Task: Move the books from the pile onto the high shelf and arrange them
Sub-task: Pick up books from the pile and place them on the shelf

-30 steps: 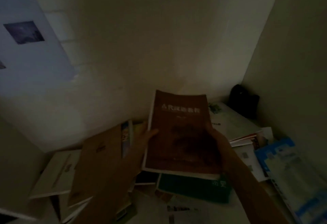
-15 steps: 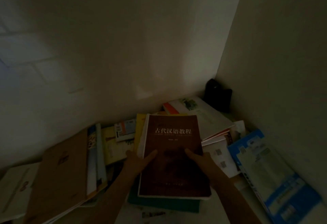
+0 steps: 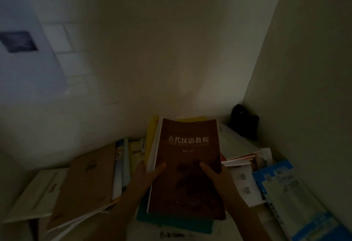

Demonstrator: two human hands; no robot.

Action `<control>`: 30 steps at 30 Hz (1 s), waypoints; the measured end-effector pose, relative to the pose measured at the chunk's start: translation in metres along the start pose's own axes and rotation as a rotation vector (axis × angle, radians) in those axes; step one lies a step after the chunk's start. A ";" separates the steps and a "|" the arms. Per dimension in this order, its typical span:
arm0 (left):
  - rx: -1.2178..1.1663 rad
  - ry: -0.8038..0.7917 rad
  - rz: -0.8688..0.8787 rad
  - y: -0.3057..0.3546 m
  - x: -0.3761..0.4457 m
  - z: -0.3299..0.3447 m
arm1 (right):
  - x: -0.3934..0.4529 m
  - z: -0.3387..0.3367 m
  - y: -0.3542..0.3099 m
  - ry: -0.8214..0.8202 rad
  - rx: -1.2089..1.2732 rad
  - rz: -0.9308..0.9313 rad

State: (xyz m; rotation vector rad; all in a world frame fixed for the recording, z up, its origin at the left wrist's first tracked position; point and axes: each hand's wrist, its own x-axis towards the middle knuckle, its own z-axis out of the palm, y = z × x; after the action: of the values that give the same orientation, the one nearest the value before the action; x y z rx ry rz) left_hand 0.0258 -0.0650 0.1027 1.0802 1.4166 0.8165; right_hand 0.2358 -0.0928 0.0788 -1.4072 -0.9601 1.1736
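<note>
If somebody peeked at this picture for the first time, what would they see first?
First they would spot the brown book with pale letters in the middle, held up by the left hand and the right hand at its sides. Under it lies a messy pile of books spread across a dim corner, with a bright blue book at the right and a black thing at the back.

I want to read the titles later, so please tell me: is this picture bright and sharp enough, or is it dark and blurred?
Head view: very dim, colours muted; the white title on the brown book, held by left hand and right hand, is readable but soft; the other books blur, most at the edges, where the wide lens bends the walls; no glare.
</note>
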 end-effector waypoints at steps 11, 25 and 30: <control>-0.029 0.313 0.527 0.086 -0.135 -0.163 | -0.102 0.131 -0.144 -0.055 0.098 -0.415; -0.053 0.567 1.029 0.241 -0.265 -0.314 | -0.187 0.250 -0.352 -0.301 0.267 -0.890; -0.060 0.710 1.149 0.318 -0.276 -0.365 | -0.167 0.297 -0.446 -0.451 0.310 -0.959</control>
State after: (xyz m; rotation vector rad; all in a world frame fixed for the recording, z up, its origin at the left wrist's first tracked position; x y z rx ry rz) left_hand -0.2929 -0.1794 0.5455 1.6502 1.2016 2.2104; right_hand -0.0752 -0.1206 0.5456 -0.3085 -1.4576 0.8295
